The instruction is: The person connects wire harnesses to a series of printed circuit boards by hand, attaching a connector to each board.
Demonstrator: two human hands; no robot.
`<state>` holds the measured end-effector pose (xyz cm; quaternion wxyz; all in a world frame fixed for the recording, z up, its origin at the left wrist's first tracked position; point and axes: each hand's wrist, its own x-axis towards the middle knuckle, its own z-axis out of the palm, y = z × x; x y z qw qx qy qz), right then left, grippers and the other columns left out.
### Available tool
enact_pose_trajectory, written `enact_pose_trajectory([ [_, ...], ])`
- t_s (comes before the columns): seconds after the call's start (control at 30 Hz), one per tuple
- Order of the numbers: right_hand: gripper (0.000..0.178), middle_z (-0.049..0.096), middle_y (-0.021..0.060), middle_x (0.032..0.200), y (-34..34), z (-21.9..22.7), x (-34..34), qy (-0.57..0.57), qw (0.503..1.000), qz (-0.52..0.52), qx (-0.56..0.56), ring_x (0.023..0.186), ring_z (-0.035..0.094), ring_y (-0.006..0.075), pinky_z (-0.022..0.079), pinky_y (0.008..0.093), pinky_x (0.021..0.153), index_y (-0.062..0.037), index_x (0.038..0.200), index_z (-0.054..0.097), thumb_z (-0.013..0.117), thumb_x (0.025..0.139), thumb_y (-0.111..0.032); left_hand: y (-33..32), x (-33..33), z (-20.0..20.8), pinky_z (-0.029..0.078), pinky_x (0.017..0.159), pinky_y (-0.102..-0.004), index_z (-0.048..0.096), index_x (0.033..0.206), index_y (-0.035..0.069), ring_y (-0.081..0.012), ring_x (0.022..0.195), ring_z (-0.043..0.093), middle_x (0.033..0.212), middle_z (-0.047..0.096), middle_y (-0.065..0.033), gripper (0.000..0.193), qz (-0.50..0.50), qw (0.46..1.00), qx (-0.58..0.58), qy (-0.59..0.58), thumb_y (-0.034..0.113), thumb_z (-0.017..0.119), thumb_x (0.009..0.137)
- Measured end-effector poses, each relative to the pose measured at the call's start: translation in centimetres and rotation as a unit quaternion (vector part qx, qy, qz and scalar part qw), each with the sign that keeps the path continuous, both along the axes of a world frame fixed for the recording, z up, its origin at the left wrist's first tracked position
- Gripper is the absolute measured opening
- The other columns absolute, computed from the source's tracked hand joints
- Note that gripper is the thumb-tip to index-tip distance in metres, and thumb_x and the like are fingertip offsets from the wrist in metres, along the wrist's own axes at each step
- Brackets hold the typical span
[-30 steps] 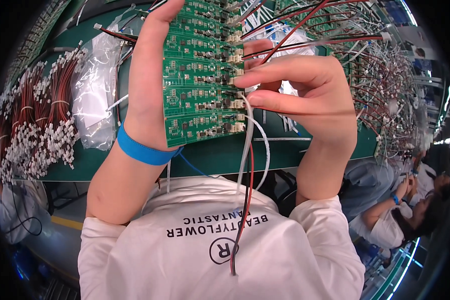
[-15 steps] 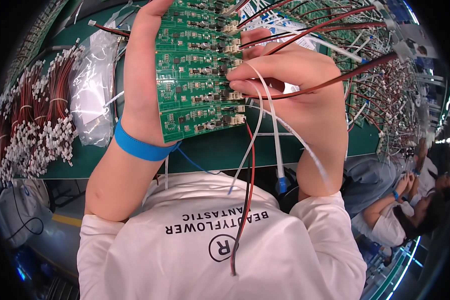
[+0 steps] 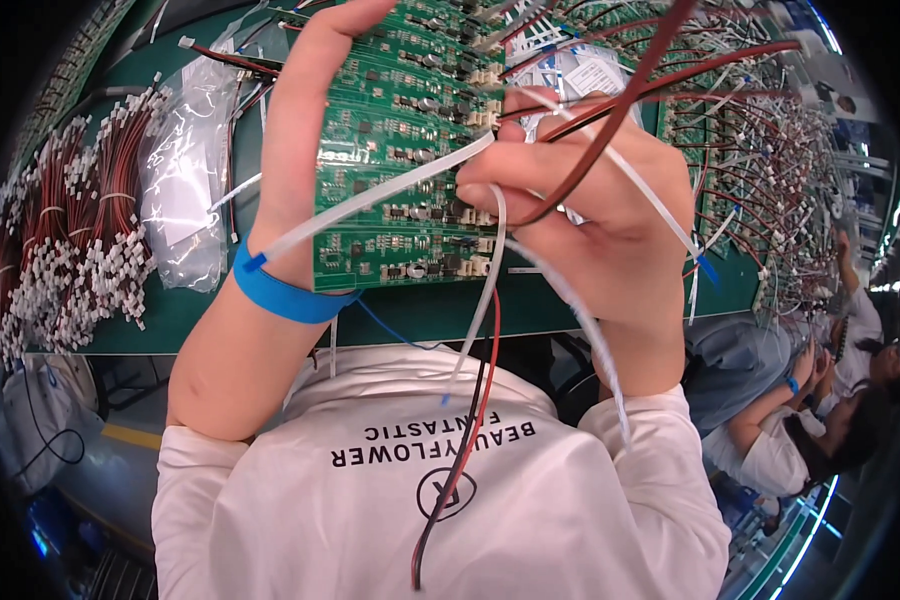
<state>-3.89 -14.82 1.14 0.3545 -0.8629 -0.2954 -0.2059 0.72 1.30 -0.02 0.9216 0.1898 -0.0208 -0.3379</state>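
Note:
A panel of joined green circuit boards [image 3: 385,200] stands tilted before me, small cream connectors along its right edge. My left hand [image 3: 300,140] is closed on the panel's left side, thumb at the top; its other fingers are hidden behind. At the right edge, my right hand [image 3: 590,180] pinches white flat cables [image 3: 375,198] with blue ends. One crosses the panel to my left wrist; others hang below or pass over the hand. What exactly lies between the fingertips is partly hidden. Red-and-black wires [image 3: 490,340] run from the connectors, one pair hanging over my shirt.
Bundled red-and-black wires with white plugs [image 3: 110,220] lie at the left beside a clear plastic bag [image 3: 185,190]. More wired boards [image 3: 735,170] cover the right side of the green table [image 3: 370,330]. A blue wristband [image 3: 295,295] with a cord is on my left wrist. Co-workers sit at right.
My right hand has turned slightly at the panel's edge. One white flat cable has swung left across the boards, another rightward over the hand. The panel has shifted slightly; the hanging wires moved left.

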Motion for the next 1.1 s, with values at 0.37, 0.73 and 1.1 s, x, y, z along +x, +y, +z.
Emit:
enact_pose_trajectory([
  [0.37,0.021,0.062,0.008,0.073,0.1,0.0,0.0,-0.076,0.995,-0.008,-0.063,0.071,0.06,0.0221,0.047,0.031,0.063,-0.0094,0.078,0.073,0.075,0.058,-0.006,1.7,1.1,-2.3,0.052,0.085,-0.0382,0.047,0.119,-0.002,-0.0296,0.094,0.064,0.108,0.061,-0.0207,0.043,0.048,0.995,0.007,-0.092,0.031,0.038,0.093],
  [0.73,0.011,0.064,0.0015,0.073,-1.5,-0.3,1.4,0.175,0.928,-0.079,0.321,0.062,0.053,0.0056,0.04,0.0189,0.057,0.0021,0.084,0.069,0.072,0.074,-0.001,1.5,2.0,-0.7,0.046,0.081,-0.0397,0.044,0.128,-0.003,-0.0248,0.092,0.056,0.123,0.05,-0.0204,0.067,0.025,0.999,0.018,-0.032,0.049,0.04,0.086],
  [1.1,0.01,0.063,0.0093,0.077,-3.3,-0.6,2.7,0.358,0.724,0.071,0.585,0.067,0.062,0.017,0.048,0.0265,0.064,0.0019,0.09,0.061,0.062,0.08,0.0,1.8,1.9,-0.5,0.051,0.079,-0.0471,0.052,0.116,-0.004,-0.0305,0.095,0.06,0.116,0.054,-0.0227,0.065,0.153,0.988,-0.02,-0.017,0.051,0.041,0.083],
])
